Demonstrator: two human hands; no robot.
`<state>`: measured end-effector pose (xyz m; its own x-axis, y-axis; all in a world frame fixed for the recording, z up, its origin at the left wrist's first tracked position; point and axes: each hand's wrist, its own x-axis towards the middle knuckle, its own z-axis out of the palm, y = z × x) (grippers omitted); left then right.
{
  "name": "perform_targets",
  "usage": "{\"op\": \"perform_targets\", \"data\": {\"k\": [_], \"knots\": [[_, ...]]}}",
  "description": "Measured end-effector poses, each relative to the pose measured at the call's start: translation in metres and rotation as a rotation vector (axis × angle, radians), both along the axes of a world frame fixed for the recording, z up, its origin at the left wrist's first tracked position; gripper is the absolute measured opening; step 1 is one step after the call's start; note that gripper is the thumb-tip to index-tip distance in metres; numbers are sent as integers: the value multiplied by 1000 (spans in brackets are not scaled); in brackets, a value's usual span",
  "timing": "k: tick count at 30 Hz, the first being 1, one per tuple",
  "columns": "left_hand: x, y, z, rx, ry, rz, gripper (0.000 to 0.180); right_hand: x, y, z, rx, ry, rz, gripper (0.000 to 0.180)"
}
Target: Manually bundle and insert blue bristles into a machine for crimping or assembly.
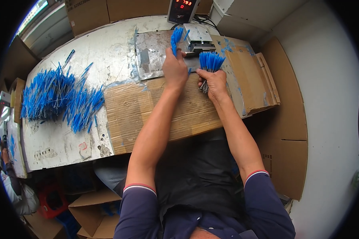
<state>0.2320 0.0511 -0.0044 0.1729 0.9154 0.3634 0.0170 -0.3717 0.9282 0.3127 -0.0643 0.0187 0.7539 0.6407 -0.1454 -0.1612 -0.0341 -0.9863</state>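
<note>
My left hand [174,71] grips a small bunch of blue wire pieces [176,36] that sticks up next to a small metal machine [197,38] at the far edge of the bench. My right hand [214,83] is shut on a thicker bundle of blue wire pieces [211,61], blue ends up and bare metal ends below the fist. Both hands hover just in front of the machine, above a metal plate [149,55] and a sheet of cardboard [147,107].
A big heap of blue wire pieces [56,97] lies on the left of the white worn bench [60,147]. A counter box with red digits [182,8] stands behind the machine. Cardboard boxes [91,209] sit below left; another person [12,187] is at the far left.
</note>
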Motion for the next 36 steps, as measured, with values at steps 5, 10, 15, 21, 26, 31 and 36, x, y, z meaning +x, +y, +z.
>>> {"op": "perform_targets", "data": {"k": [5, 10, 15, 21, 26, 31, 36], "knots": [[-5, 7, 5, -58, -106, 67, 15, -11, -4, -1, -240, -462, 45, 17], [-14, 18, 6, -157, -200, 140, 16, -40, 5, -4, -527, -912, 37, 22], [-18, 19, 5, -183, -201, 141, 15, -26, 3, -7, -484, -896, -4, 20], [-15, 14, 6, -142, -97, 66, 13, 6, 1, -11, -560, -982, -135, 20], [-17, 14, 7, -92, -50, 92, 13, 9, 2, -14, -483, -974, -153, 23], [-9, 12, 4, -60, -44, 82, 12, 59, 15, -25, -311, -648, -181, 16], [-12, 16, -2, -89, -5, 69, 12, 50, 27, -5, -207, -285, -83, 20]]}}
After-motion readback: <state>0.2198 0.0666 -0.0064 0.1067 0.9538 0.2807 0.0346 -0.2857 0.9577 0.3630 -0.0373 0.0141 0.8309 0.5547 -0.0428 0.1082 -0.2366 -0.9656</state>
